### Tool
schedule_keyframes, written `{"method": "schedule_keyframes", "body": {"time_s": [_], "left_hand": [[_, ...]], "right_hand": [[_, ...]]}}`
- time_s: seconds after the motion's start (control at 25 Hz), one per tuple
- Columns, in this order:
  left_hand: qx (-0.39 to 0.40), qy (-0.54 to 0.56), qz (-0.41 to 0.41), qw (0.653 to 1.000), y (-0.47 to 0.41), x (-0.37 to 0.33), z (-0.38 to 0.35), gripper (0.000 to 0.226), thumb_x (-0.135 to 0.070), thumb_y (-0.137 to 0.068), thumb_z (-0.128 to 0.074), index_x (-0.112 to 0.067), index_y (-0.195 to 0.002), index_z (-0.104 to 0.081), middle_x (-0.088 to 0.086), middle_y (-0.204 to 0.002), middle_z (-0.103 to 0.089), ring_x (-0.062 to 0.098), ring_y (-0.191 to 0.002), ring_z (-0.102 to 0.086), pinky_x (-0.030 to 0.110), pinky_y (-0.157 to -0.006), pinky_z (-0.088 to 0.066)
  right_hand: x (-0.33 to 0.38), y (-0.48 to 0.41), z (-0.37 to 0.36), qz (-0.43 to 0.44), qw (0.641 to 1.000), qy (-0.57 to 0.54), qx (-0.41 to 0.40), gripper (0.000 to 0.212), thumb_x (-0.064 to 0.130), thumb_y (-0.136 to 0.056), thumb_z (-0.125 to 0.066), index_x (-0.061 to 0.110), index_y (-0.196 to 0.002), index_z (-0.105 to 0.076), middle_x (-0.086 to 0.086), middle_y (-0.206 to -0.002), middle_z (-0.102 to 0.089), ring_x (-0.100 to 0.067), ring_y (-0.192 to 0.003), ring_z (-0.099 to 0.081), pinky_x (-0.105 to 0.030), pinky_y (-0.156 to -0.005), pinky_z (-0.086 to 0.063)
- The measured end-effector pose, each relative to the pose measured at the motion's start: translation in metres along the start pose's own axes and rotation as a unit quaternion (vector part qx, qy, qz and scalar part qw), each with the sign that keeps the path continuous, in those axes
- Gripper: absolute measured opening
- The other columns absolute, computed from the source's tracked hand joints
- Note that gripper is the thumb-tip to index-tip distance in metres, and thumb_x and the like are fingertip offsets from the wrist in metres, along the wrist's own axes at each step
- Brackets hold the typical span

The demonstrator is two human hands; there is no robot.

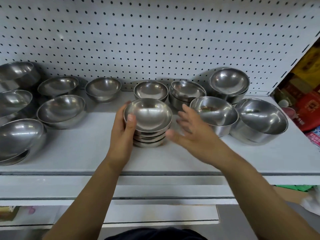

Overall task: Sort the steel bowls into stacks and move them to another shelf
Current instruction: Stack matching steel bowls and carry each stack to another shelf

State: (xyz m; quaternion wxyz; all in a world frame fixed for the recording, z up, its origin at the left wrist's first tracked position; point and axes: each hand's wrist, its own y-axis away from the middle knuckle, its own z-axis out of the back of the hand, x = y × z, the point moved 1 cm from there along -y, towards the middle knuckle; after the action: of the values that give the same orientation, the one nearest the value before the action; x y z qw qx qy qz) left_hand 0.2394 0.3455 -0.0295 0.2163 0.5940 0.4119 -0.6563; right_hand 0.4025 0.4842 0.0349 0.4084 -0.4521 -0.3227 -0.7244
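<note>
Dark cloth [155, 234] at the bottom edge, both bare forearms reaching up from it over the shelf [86, 153] lip.

Left hand [123, 134] grasps the stack [149, 122], four or so small bowls nested, standing on the shelf. Its thumb hooks over the top rim and its fingers wrap the far left side. Right hand [192, 132] is just right of that grip, released, fingers spread and blurred, holding nothing. Contact with the stack is not evident.

Handling, as a judgement: thin steel, rigid, light singly, and the pile has modest weight. The polished walls are slick and the nested bowls may slide or rattle if tipped. Best hold is likely both palms on opposite sides low down, clamping the bottom bowl — thumbs over the top rim to pin the pile.

Beyond the grip sits one small bowl [150, 90]. Right of it are larger bowls [261, 116], some stacked — left of it, more bowls [60, 108]. Pegboard [155, 40] behind all.
</note>
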Motion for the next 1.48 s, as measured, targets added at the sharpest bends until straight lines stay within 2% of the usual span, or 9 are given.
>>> {"method": "schedule_keyframes", "body": {"time_s": [0.08,0.24,0.4,0.48,0.6,0.8,0.96,1.08,1.48], "left_hand": [[-0.010,-0.014,-0.003,1.000,0.001,0.000,-0.006,0.098,-0.086,-0.081,-0.051,-0.017,-0.150,-0.043,-0.004,-0.141,-0.058,0.004,-0.130,-0.057,0.020,-0.103,-0.047],[-0.052,-0.009,-0.023,0.998,0.004,0.000,-0.033,0.080,-0.073,-0.091,-0.047,-0.016,-0.146,-0.048,-0.004,-0.136,-0.061,0.004,-0.125,-0.059,0.019,-0.099,-0.047],[-0.109,0.022,-0.030,0.993,0.004,0.004,-0.057,0.072,-0.071,-0.096,-0.040,-0.016,-0.140,-0.055,0.001,-0.133,-0.065,0.017,-0.128,-0.060,0.033,-0.107,-0.049],[-0.132,0.039,-0.022,0.990,0.003,0.005,-0.065,0.064,-0.063,-0.099,-0.036,-0.016,-0.137,-0.058,0.005,-0.131,-0.066,0.021,-0.127,-0.061,0.039,-0.109,-0.048],[-0.156,0.054,-0.012,0.986,0.003,0.003,-0.073,0.058,-0.055,-0.104,-0.030,-0.017,-0.133,-0.062,0.004,-0.125,-0.070,0.017,-0.121,-0.065,0.031,-0.103,-0.052],[-0.163,0.068,0.009,0.984,0.001,0.000,-0.075,0.051,-0.052,-0.109,-0.027,-0.028,-0.121,-0.069,0.000,-0.118,-0.075,0.020,-0.118,-0.068,0.033,-0.099,-0.055],[-0.164,0.053,0.013,0.985,0.003,0.000,-0.076,0.051,-0.050,-0.110,-0.025,-0.027,-0.122,-0.069,-0.002,-0.117,-0.076,0.017,-0.116,-0.069,0.031,-0.098,-0.054],[-0.166,0.040,0.004,0.985,0.002,0.005,-0.074,0.058,-0.056,-0.106,-0.028,-0.021,-0.129,-0.067,0.004,-0.124,-0.073,0.021,-0.121,-0.067,0.037,-0.103,-0.052],[-0.163,0.038,0.001,0.986,0.004,0.005,-0.073,0.063,-0.066,-0.098,-0.033,-0.023,-0.127,-0.067,0.008,-0.127,-0.071,0.024,-0.122,-0.065,0.040,-0.105,-0.051]], "right_hand": [[0.012,0.013,0.030,0.007,0.998,-0.067,-0.009,0.102,0.062,-0.072,-0.071,0.021,-0.157,-0.032,0.007,-0.148,-0.056,-0.006,-0.129,-0.060,-0.030,-0.110,-0.049],[0.018,0.016,0.090,0.050,0.977,-0.184,-0.100,0.060,0.039,-0.080,-0.073,0.008,-0.129,-0.060,-0.012,-0.117,-0.075,-0.027,-0.107,-0.075,-0.036,-0.095,-0.059],[-0.002,-0.014,0.161,0.060,0.956,0.054,-0.282,0.024,0.039,-0.090,-0.077,0.023,-0.106,-0.075,0.006,-0.101,-0.078,-0.004,-0.092,-0.073,-0.018,-0.088,-0.055],[-0.017,-0.038,0.193,0.042,0.939,0.147,-0.307,0.024,0.040,-0.091,-0.076,0.020,-0.104,-0.074,0.009,-0.102,-0.074,0.004,-0.089,-0.068,-0.006,-0.078,-0.047],[-0.035,-0.073,0.222,-0.026,0.928,0.213,-0.304,0.031,0.040,-0.090,-0.076,0.017,-0.109,-0.068,0.005,-0.104,-0.066,-0.013,-0.099,-0.063,-0.021,-0.082,-0.042],[-0.044,-0.116,0.235,-0.068,0.918,0.234,-0.311,0.053,0.040,-0.083,-0.082,0.010,-0.117,-0.054,-0.001,-0.107,-0.054,-0.017,-0.097,-0.050,-0.027,-0.078,-0.038],[-0.057,-0.132,0.250,-0.047,0.905,0.294,-0.304,0.014,0.018,-0.086,-0.070,0.008,-0.090,-0.061,-0.006,-0.089,-0.060,-0.023,-0.085,-0.054,-0.026,-0.063,-0.037],[-0.061,-0.131,0.253,-0.019,0.907,0.291,-0.304,0.022,0.021,-0.091,-0.066,0.000,-0.083,-0.064,-0.008,-0.078,-0.060,-0.023,-0.076,-0.052,-0.023,-0.052,-0.034],[-0.041,-0.118,0.253,0.073,0.896,0.216,-0.380,0.028,0.028,-0.096,-0.060,0.002,-0.084,-0.060,-0.007,-0.078,-0.061,-0.023,-0.076,-0.055,-0.030,-0.069,-0.043]]}}
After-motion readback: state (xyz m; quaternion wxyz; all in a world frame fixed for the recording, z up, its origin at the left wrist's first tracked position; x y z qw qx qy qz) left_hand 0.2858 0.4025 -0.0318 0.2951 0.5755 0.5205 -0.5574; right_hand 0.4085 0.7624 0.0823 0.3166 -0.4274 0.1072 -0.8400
